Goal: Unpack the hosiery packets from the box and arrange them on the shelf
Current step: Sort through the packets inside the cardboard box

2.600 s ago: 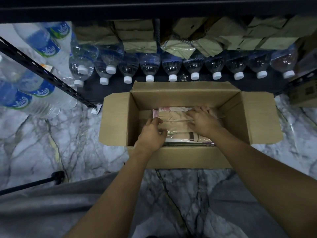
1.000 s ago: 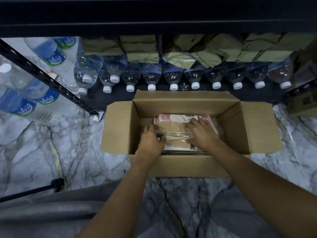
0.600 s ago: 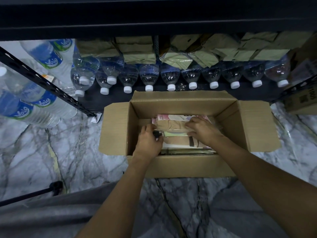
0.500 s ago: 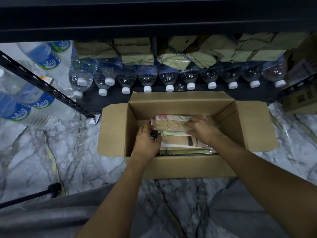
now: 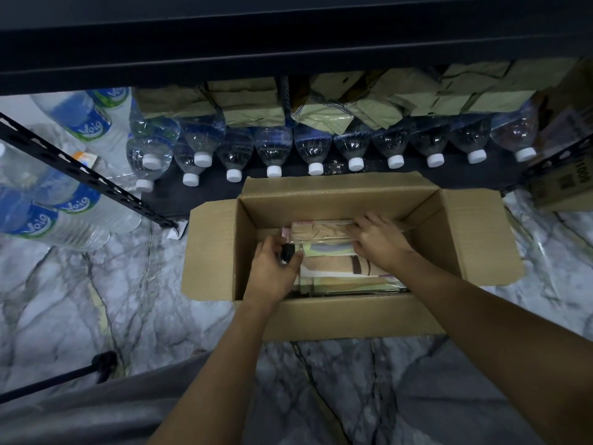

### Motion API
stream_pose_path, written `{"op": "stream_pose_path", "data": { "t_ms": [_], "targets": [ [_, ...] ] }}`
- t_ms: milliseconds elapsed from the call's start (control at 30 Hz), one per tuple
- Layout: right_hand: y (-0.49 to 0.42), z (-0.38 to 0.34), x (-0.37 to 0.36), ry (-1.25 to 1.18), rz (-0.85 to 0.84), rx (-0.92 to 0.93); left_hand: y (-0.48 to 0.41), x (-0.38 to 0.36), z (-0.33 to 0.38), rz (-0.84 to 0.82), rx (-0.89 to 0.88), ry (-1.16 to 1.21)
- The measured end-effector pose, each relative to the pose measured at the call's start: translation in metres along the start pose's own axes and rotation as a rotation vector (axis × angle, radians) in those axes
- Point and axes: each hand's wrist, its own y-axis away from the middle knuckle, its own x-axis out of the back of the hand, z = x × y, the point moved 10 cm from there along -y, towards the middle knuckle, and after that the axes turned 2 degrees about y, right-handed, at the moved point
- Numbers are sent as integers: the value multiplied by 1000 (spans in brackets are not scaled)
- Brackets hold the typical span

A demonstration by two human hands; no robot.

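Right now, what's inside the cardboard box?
Hosiery packets lie stacked in the cardboard box. The left hand and right hand grip the top packet by its ends. How many lie beneath, and the box floor under them, is covered.

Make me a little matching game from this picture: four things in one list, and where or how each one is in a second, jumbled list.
Things:
1. hosiery packets
2. cardboard box
3. water bottles
4. paper packets

Descriptions:
A. olive-green, farthest back
B. brown, flaps folded open
C. in a row, white caps pointing toward the box
D. inside the box, held by the left hand and the right hand

Pairs: 1-D, 2-B, 3-C, 4-A.
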Motion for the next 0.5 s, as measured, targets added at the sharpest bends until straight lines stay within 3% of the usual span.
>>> {"op": "stream_pose_path", "data": {
  "t_ms": [200,500],
  "targets": [
    [-6,-3,3,44,-13,15,-3,-3,-4,-9,-2,0],
    [20,13,72,-81,323,1,5,7,10,35,-80,34]
  ]
}}
